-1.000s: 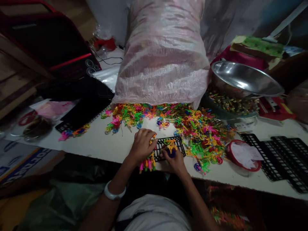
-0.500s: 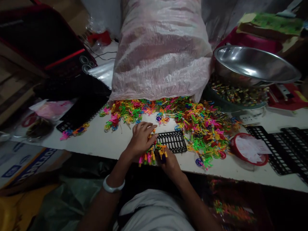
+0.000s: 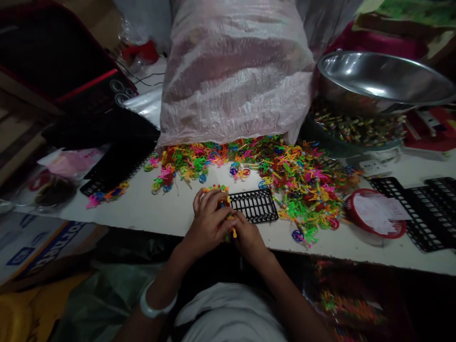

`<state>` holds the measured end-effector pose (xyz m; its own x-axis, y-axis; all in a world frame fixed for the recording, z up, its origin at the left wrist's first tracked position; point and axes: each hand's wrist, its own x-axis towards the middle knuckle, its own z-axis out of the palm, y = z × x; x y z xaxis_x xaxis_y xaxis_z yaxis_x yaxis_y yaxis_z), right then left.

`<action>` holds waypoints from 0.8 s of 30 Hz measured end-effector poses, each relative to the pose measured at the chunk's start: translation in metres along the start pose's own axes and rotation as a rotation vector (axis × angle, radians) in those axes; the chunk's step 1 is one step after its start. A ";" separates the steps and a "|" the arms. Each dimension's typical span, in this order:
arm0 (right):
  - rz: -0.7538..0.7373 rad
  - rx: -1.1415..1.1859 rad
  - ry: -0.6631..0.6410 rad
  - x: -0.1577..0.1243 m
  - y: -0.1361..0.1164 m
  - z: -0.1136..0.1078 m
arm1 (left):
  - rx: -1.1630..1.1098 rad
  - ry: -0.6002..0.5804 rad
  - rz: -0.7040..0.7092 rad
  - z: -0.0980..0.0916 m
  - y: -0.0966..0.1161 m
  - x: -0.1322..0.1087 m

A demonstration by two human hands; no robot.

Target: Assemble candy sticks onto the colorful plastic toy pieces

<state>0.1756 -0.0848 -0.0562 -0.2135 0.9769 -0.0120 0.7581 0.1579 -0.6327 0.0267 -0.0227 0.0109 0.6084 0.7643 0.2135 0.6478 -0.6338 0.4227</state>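
A black slotted tray (image 3: 253,205) lies flat near the table's front edge, its right part bare. My left hand (image 3: 208,223) is curled over the tray's left end, fingers close together around small colourful plastic toys (image 3: 216,188) that peek out past the fingertips. Just right of it, my right hand (image 3: 248,237) is closed in a pinch on a small plastic toy (image 3: 234,233) with a yellow-orange tip. The fingers of both hands meet there and hide most of what they hold.
A heap of colourful plastic toys (image 3: 299,185) spreads beyond the tray, below a big filled plastic sack (image 3: 235,76). At right are a red basket (image 3: 401,230) with white slips, more black trays (image 3: 423,223) and a steel bowl (image 3: 384,78). A few toys (image 3: 107,194) lie left.
My left hand has drawn its fingers in and lowered over the toys. My right hand has moved up against it, and the bunch of toys by it is now mostly hidden. The view has shifted slightly.
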 end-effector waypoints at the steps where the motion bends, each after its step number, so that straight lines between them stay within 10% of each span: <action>1: -0.003 -0.011 0.004 0.001 -0.001 -0.001 | 0.001 0.009 -0.019 0.001 0.001 0.001; 12: 0.021 -0.119 -0.001 0.013 0.002 0.008 | 0.089 0.026 -0.036 0.005 0.008 0.001; 18: -0.018 0.042 0.133 0.015 0.021 -0.027 | 0.130 0.032 -0.063 0.006 0.007 0.002; 21: 0.245 -0.196 0.417 0.030 0.043 -0.064 | 0.135 0.020 -0.054 0.005 0.008 0.001; 24: 0.522 -0.510 0.395 0.056 0.062 -0.093 | 0.131 0.023 -0.048 0.004 0.008 -0.001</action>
<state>0.2682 -0.0068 -0.0237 0.4031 0.9064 0.1265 0.9065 -0.3765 -0.1909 0.0330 -0.0294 0.0106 0.5654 0.7959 0.2162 0.7313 -0.6050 0.3149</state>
